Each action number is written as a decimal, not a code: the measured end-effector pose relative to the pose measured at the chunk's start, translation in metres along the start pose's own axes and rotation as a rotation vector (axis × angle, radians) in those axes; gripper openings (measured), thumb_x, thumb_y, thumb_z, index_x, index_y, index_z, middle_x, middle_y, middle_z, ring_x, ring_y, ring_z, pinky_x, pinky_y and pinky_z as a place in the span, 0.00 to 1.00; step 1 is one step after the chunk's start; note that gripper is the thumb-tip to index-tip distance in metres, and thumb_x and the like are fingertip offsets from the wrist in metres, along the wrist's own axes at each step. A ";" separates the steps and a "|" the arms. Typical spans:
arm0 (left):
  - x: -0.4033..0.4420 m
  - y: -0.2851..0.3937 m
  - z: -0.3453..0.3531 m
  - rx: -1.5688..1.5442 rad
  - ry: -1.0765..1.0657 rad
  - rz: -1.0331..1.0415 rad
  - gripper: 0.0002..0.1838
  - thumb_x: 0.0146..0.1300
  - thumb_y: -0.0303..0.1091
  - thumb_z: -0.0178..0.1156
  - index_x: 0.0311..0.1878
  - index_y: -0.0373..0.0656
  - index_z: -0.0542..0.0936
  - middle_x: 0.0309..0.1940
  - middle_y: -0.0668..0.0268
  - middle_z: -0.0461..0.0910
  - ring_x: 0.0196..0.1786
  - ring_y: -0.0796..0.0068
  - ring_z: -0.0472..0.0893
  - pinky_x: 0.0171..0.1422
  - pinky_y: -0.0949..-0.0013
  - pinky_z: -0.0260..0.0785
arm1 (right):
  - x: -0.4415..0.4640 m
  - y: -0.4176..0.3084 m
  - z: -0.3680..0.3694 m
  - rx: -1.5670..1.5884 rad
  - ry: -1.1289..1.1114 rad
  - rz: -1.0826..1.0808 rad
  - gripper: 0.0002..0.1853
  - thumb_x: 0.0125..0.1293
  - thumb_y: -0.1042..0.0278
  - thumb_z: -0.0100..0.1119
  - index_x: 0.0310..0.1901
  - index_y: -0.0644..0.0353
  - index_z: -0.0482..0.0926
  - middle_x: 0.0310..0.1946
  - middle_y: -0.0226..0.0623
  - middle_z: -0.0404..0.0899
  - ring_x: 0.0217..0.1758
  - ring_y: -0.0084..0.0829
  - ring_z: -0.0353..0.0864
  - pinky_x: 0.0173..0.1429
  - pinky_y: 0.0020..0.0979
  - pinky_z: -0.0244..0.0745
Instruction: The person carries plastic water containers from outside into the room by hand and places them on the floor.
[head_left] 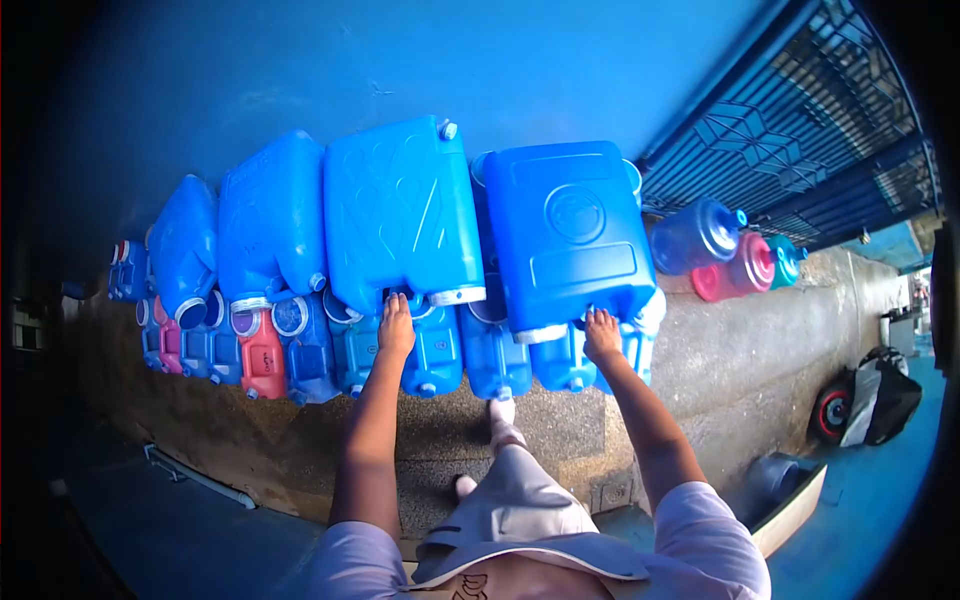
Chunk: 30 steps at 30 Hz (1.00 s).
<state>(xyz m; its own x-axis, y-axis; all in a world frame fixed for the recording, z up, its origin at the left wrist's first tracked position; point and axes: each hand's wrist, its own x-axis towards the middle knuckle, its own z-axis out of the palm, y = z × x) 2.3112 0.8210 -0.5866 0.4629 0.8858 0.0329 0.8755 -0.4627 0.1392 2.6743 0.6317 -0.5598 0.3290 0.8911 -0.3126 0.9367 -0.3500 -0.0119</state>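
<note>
Blue wall point(480, 60) is backing a lower row of jugs point(432, 360), w/ more big ones lying on top. Our L hand point(396, 328) is touching the near, handle side of the diamond-patterned jug point(405, 205); our R hand point(602, 335) is doing likewise on the round-emblem jug point(575, 265), just beside it. Fingers are reaching in there, but we can't tell if they're closing round anything. We're guessing stiff, tough plastic, prob. light if empty, v. heavy if full; fill isn't showing. Smooth sides are looking slippery, so we're favoring the handles near the white caps point(458, 296).
</note>
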 end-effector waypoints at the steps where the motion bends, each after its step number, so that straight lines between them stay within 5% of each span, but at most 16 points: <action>1: 0.013 -0.005 0.017 0.049 -0.024 -0.021 0.20 0.51 0.27 0.53 0.50 0.35 0.68 0.50 0.54 0.67 0.54 0.57 0.68 0.61 0.61 0.58 | 0.011 0.005 0.007 -0.006 -0.068 -0.003 0.25 0.48 0.74 0.49 0.52 0.63 0.65 0.54 0.48 0.64 0.63 0.43 0.57 0.65 0.45 0.48; 2: 0.021 -0.011 0.032 0.098 -0.049 -0.040 0.19 0.51 0.27 0.53 0.49 0.36 0.69 0.50 0.55 0.68 0.54 0.58 0.67 0.63 0.61 0.56 | 0.020 0.009 0.013 -0.013 -0.135 -0.005 0.22 0.48 0.74 0.48 0.50 0.62 0.68 0.52 0.48 0.66 0.62 0.42 0.58 0.65 0.47 0.47; 3: 0.033 -0.008 0.021 0.117 -0.295 -0.092 0.16 0.50 0.30 0.56 0.45 0.40 0.72 0.46 0.57 0.72 0.53 0.61 0.69 0.60 0.59 0.59 | 0.025 0.010 0.006 -0.019 -0.220 -0.013 0.19 0.47 0.74 0.48 0.45 0.62 0.71 0.47 0.46 0.70 0.58 0.42 0.63 0.65 0.49 0.47; 6: 0.043 -0.008 0.003 -0.006 -0.390 0.021 0.13 0.47 0.33 0.59 0.37 0.42 0.74 0.39 0.61 0.75 0.50 0.63 0.72 0.52 0.59 0.65 | 0.034 0.017 0.005 -0.002 -0.165 -0.097 0.11 0.56 0.62 0.48 0.36 0.56 0.77 0.36 0.39 0.77 0.48 0.37 0.72 0.57 0.48 0.57; 7: 0.041 -0.005 -0.010 -0.018 -0.319 0.148 0.13 0.45 0.37 0.63 0.32 0.44 0.74 0.31 0.61 0.78 0.40 0.63 0.77 0.41 0.59 0.70 | 0.036 0.020 0.003 -0.006 -0.213 -0.103 0.13 0.57 0.56 0.48 0.33 0.55 0.78 0.34 0.38 0.78 0.47 0.37 0.73 0.54 0.47 0.59; 10: 0.038 0.013 -0.071 -0.020 -0.299 0.227 0.14 0.45 0.39 0.63 0.30 0.43 0.72 0.25 0.59 0.78 0.31 0.57 0.79 0.32 0.58 0.71 | 0.031 0.032 -0.014 -0.151 -0.256 -0.086 0.16 0.59 0.51 0.47 0.35 0.55 0.77 0.35 0.40 0.77 0.47 0.39 0.72 0.56 0.46 0.58; 14: 0.042 0.025 -0.209 -0.040 -0.111 0.213 0.14 0.45 0.40 0.63 0.30 0.42 0.72 0.21 0.56 0.77 0.27 0.55 0.78 0.29 0.55 0.70 | 0.025 0.044 -0.029 -0.120 -0.113 -0.117 0.17 0.60 0.54 0.45 0.41 0.59 0.74 0.42 0.41 0.74 0.52 0.41 0.68 0.63 0.49 0.49; 17: 0.019 0.021 -0.298 -0.187 -0.040 0.027 0.17 0.45 0.41 0.63 0.34 0.39 0.74 0.22 0.51 0.76 0.28 0.51 0.77 0.30 0.54 0.69 | 0.028 0.049 0.014 -0.160 -0.072 -0.060 0.20 0.60 0.53 0.46 0.46 0.60 0.71 0.46 0.40 0.72 0.54 0.41 0.66 0.64 0.48 0.49; 19: -0.011 0.002 -0.332 -0.375 0.076 -0.070 0.16 0.46 0.38 0.61 0.37 0.39 0.76 0.22 0.48 0.75 0.29 0.49 0.76 0.30 0.55 0.67 | 0.017 0.035 0.031 -0.142 0.225 -0.010 0.22 0.57 0.57 0.47 0.50 0.61 0.68 0.47 0.41 0.70 0.54 0.41 0.65 0.64 0.47 0.49; 22: -0.073 -0.024 -0.360 -0.596 0.195 -0.269 0.11 0.49 0.33 0.59 0.35 0.36 0.76 0.21 0.56 0.76 0.19 0.64 0.75 0.23 0.64 0.63 | -0.022 -0.014 0.009 -0.172 0.145 0.244 0.19 0.54 0.62 0.48 0.47 0.62 0.71 0.47 0.44 0.70 0.55 0.42 0.65 0.63 0.44 0.51; 24: -0.123 -0.031 -0.389 -0.838 0.065 -0.656 0.09 0.52 0.31 0.58 0.35 0.38 0.75 0.18 0.68 0.72 0.17 0.78 0.69 0.20 0.73 0.60 | -0.049 -0.062 -0.024 -0.089 -0.047 0.317 0.13 0.52 0.64 0.47 0.35 0.60 0.78 0.45 0.44 0.72 0.54 0.41 0.67 0.55 0.39 0.61; 26: -0.173 -0.038 -0.402 -1.073 0.055 -0.730 0.10 0.53 0.30 0.56 0.39 0.41 0.73 0.19 0.73 0.67 0.18 0.84 0.66 0.20 0.79 0.58 | -0.052 -0.110 -0.010 0.236 -0.139 0.126 0.12 0.51 0.65 0.49 0.34 0.63 0.77 0.35 0.51 0.77 0.38 0.48 0.77 0.40 0.42 0.72; 28: -0.223 -0.055 -0.393 -1.256 0.079 -0.747 0.12 0.53 0.27 0.54 0.43 0.41 0.69 0.20 0.70 0.66 0.19 0.82 0.67 0.22 0.78 0.60 | -0.044 -0.172 0.016 0.524 -0.262 -0.292 0.14 0.53 0.62 0.54 0.36 0.64 0.76 0.36 0.50 0.77 0.39 0.45 0.77 0.43 0.39 0.71; 30: -0.260 -0.060 -0.376 -1.408 0.166 -0.880 0.13 0.53 0.25 0.52 0.44 0.39 0.68 0.22 0.67 0.67 0.20 0.79 0.68 0.22 0.76 0.61 | -0.028 -0.240 0.053 0.895 -0.344 -0.247 0.20 0.53 0.60 0.56 0.43 0.66 0.73 0.40 0.50 0.76 0.46 0.45 0.75 0.50 0.36 0.69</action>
<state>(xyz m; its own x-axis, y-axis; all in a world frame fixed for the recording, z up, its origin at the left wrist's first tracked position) 2.0863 0.6324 -0.2314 -0.1701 0.8772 -0.4490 0.0001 0.4556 0.8902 2.4336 0.6752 -0.5980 -0.0490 0.8859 -0.4614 0.4917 -0.3806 -0.7831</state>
